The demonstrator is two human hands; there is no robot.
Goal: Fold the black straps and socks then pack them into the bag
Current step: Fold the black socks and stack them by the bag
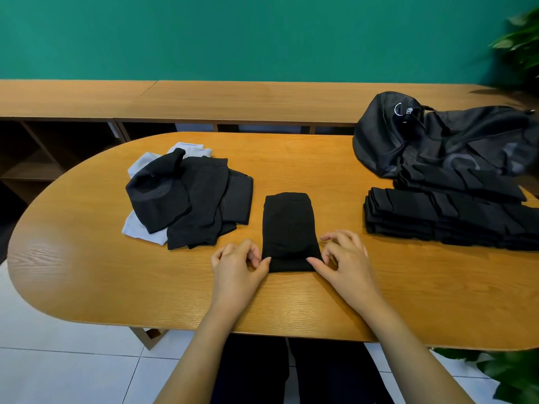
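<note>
**Sock smoothed flat for folding as packing waits**

At centre left of the frame, a loose pile of socks (189, 199), black over pale grey, is seen heaped on the wooden table (87, 272), not yet folded. Just right of it, at the centre, a single black sock (288, 231) is laid flat and lengthwise, its near end at the two hands. The left hand (236, 266) is set at the sock's lower left corner, fingers curled and thumb tip touching the cloth; the right hand (347, 258) is set at the lower right corner, forefinger pressed to the edge, the other fingers loosely bent. Nothing is lifted by either hand. The cloth is judged to be light, soft and limp: it can be expected to sag if raised by one point, so the near corners are best pinched together and carried over toward the far end. At right, a stack of folded black pieces (449, 220) is ranged beside the black bag (437, 135), upper right, which appears slack; whether its mouth is open cannot be told.
</note>
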